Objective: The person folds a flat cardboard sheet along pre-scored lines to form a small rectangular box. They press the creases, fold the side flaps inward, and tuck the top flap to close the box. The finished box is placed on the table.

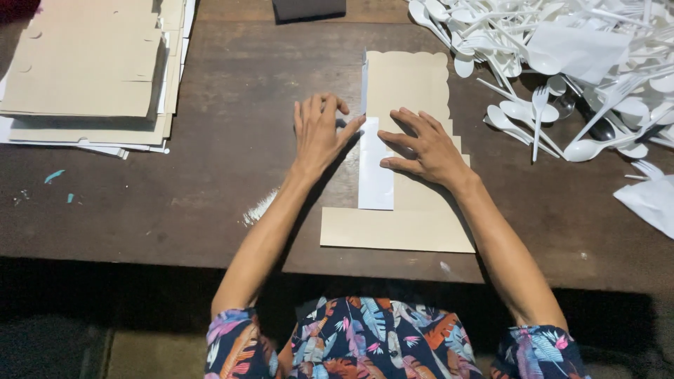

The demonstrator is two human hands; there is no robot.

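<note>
A tan die-cut cardboard sheet [407, 224] with a scalloped far edge lies on the dark wooden table [210, 175] in front of me. One side flap [375, 175] is folded over and shows its white underside. My left hand [319, 133] lies flat beside the sheet, fingertips touching the top of the white flap. Resting on the cardboard to the right of the flap is my right hand [425, 147], fingers spread and pressing down. Neither hand grips anything.
A stack of flat tan cardboard blanks [91, 70] sits at the far left. A heap of white plastic spoons and forks [562, 56] covers the far right, with white paper [653, 200] at the right edge. A dark object [309, 8] lies at the far edge.
</note>
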